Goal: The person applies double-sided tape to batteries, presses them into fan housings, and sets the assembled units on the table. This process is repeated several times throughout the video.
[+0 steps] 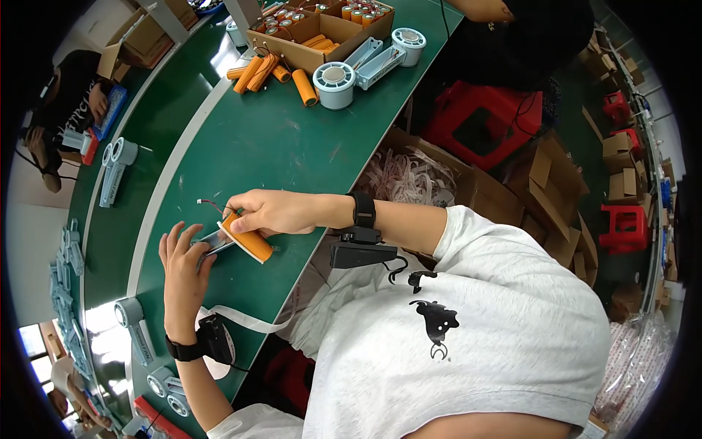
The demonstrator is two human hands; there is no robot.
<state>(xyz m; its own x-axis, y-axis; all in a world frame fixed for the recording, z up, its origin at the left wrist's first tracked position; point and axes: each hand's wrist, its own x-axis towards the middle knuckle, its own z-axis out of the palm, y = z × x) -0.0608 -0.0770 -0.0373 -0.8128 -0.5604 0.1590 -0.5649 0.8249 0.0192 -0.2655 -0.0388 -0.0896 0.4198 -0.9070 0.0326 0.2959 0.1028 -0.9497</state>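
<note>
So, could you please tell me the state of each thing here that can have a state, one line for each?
Orange cylindrical battery pack: held in right hand, tilted, thin wires at its upper end.
Left hand: flat on green table, fingers on a small dark flat part.
Brown cardboard box: open, orange cells inside.
Loose orange cells: lying beside the box.
White tape rolls: lying flat.
Red plastic stool: upright.
</note>
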